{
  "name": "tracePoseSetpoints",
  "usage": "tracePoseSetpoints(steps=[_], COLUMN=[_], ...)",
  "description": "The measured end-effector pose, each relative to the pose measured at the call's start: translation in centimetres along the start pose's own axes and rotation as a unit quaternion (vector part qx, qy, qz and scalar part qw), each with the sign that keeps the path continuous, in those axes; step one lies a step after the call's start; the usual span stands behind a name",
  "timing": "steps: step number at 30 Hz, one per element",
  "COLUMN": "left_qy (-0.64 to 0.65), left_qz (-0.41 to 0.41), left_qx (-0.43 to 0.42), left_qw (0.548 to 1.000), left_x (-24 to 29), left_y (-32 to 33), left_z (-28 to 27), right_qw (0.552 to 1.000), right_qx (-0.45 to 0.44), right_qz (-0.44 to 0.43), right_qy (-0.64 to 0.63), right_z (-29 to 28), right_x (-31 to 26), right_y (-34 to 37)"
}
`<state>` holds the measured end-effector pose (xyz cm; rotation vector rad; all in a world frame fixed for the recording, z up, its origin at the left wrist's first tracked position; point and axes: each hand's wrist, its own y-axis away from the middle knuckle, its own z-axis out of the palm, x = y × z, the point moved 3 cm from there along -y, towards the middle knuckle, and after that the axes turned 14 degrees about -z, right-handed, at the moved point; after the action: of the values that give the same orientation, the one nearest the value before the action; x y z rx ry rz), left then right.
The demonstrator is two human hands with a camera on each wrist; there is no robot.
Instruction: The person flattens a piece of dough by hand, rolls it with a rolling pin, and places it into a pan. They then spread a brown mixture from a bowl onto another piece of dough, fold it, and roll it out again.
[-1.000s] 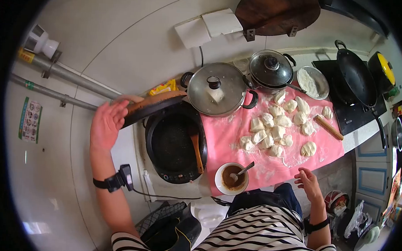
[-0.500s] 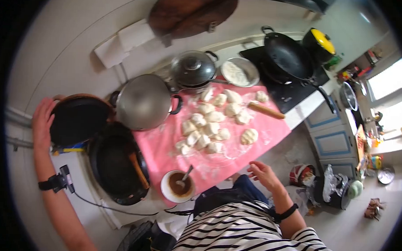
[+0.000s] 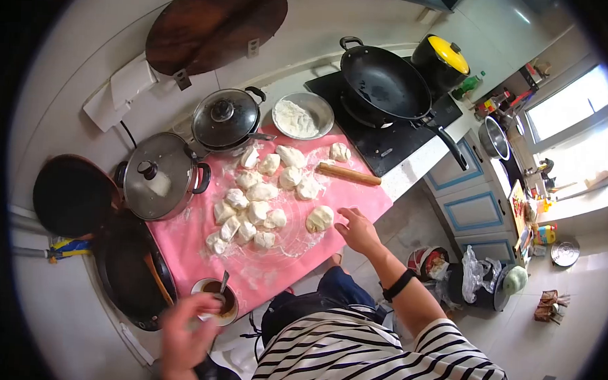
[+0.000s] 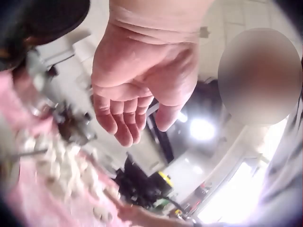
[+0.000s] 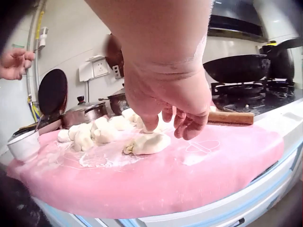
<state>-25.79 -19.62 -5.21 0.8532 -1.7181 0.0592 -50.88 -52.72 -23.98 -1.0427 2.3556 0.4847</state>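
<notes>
My left hand (image 3: 188, 337), blurred in the head view, hovers near the white bowl (image 3: 214, 321) of brown sauce with a spoon (image 3: 224, 281) in it. The left wrist view shows its fingers (image 4: 124, 118) relaxed, holding nothing. At the front right of the pink mat (image 3: 281, 256), my right hand (image 3: 359, 232) reaches beside a lone folded dough piece (image 3: 320, 219). Seen from the right wrist, the fingers (image 5: 189, 125) hang loosely bent just above that dough piece (image 5: 150, 144). Several more dough pieces (image 3: 258, 210) lie in a floury group on the mat.
A rolling pin (image 3: 349, 174) lies at the mat's right. Behind are a flour bowl (image 3: 321, 110) and two lidded pots, one steel (image 3: 173, 199). On the left stands an electric griddle (image 3: 124, 271) with its lid (image 3: 73, 195) raised. A wok (image 3: 388, 79) sits on the stove.
My left hand has left the griddle lid, which stays raised, and has come down towards the sauce bowl. My right hand has moved forward to the lone dough piece. The head view has swung right.
</notes>
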Motion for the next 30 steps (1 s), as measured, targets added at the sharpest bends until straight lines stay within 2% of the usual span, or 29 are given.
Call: tracePoseSetpoints(steps=[2,4,7,10,13,16,19,22,23,25,27,30], left_qy=[0.038,0.078,-0.008,0.011,0.007,-0.005,-0.018,-0.155,-0.163,-0.207,-0.258,-0.303], left_qz=[-0.065,-0.067,-0.101,-0.144,-0.193,-0.194,-0.178,-0.144,-0.157,-0.089,-0.035,-0.050], left_qx=[-0.058,-0.057,-0.011,0.061,0.105,0.142,0.173,0.214,0.191,0.187,0.176,0.119], left_qw=[0.995,0.993,0.995,0.988,0.976,0.971,0.969,0.954,0.955,0.956,0.949,0.944], left_x=[-3.9,-5.9,-7.3,-9.2,-9.9,-9.1,-7.9,-5.9,-5.8,-3.3,-2.6,-3.0], left_y=[-1.7,-2.8,-6.4,-8.7,-10.6,-11.5,-11.7,-12.7,-13.2,-14.1,-15.1,-15.9], left_z=[6.6,10.9,17.6,21.9,25.2,27.0,27.8,28.4,28.8,29.7,31.0,32.3], right_qw=[0.997,0.990,0.983,0.979,0.973,0.958,0.936,0.886,0.895,0.908,0.916,0.931], right_qx=[-0.034,-0.077,-0.129,-0.147,-0.101,-0.203,-0.135,-0.091,-0.073,-0.041,-0.046,-0.067], right_qz=[-0.065,-0.107,-0.130,-0.138,-0.197,-0.160,-0.308,-0.452,-0.439,-0.415,-0.397,-0.359], right_qy=[0.036,0.047,0.032,0.014,-0.060,-0.127,-0.104,-0.038,-0.037,-0.032,-0.022,0.004], right_z=[0.5,1.6,1.8,1.4,1.3,-0.6,-0.9,-0.9,-1.1,-1.5,-2.2,-2.3], right_x=[0.3,0.5,0.5,1.5,2.7,3.2,4.0,4.1,4.5,5.1,5.1,5.2], right_y=[-2.3,-3.8,-5.0,-5.9,-6.0,-5.8,-5.6,-4.5,-4.1,-3.2,-2.8,-2.6])
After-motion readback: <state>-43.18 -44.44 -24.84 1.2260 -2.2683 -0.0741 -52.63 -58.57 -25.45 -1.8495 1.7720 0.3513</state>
